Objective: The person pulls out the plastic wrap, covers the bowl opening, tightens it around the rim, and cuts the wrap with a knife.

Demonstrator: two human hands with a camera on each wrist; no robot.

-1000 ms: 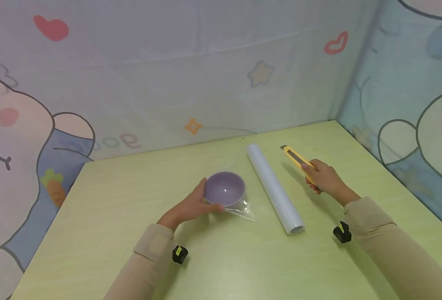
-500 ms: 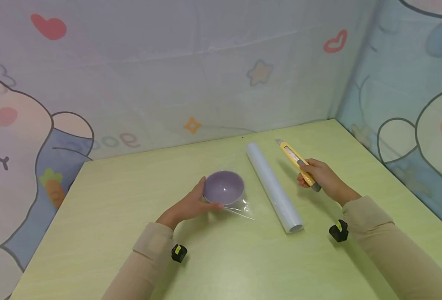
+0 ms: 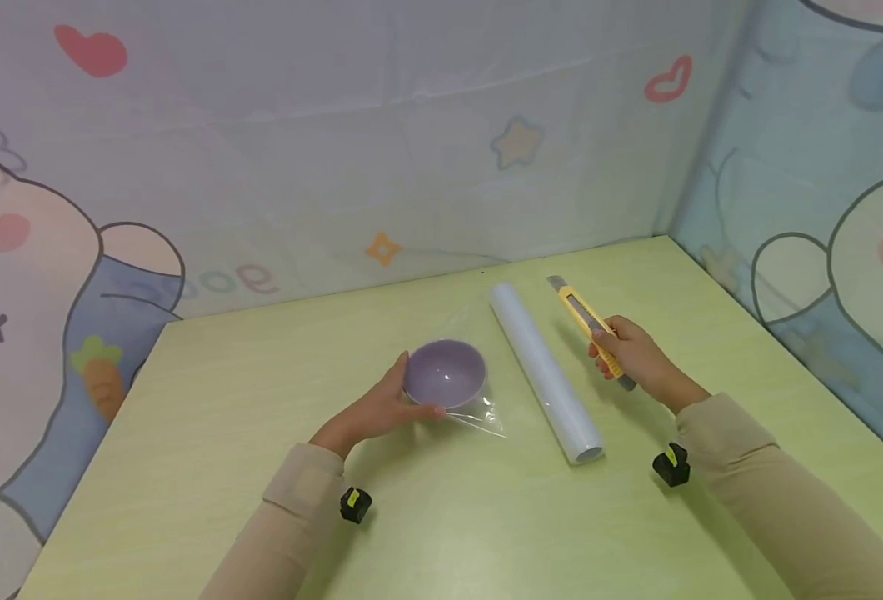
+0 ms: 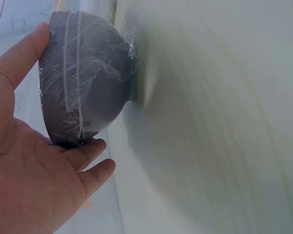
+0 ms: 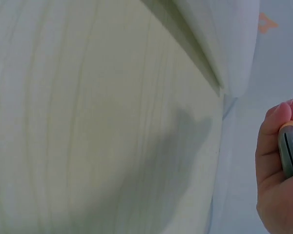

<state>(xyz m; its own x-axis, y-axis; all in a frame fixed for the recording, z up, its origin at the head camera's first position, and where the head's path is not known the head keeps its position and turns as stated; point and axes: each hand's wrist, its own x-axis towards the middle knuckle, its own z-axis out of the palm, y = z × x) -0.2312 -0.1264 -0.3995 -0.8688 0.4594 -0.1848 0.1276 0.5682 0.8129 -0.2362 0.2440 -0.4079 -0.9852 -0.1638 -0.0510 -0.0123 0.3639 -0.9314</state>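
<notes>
A purple bowl (image 3: 445, 374) wrapped in clear plastic film (image 3: 484, 414) stands on the table, the film's loose edge spreading at its front right. My left hand (image 3: 376, 409) grips the bowl's side, thumb at the front and fingers at the left. The left wrist view shows creased film around the bowl's outer wall (image 4: 88, 73). Above the table, my right hand (image 3: 640, 358) holds a yellow utility knife (image 3: 581, 312) with its blade out, aimed away and to the left. Only the knife's grey end (image 5: 289, 146) shows in the right wrist view.
A long white roll of plastic film (image 3: 546, 372) lies slantwise on the table (image 3: 261, 417) between the bowl and my right hand. A printed cloth (image 3: 299, 150) hangs along the table's back and right sides.
The utility knife has turned in my right hand so that its flat face and grey end show. That hand has shifted slightly left. My left hand keeps its grip on the bowl.
</notes>
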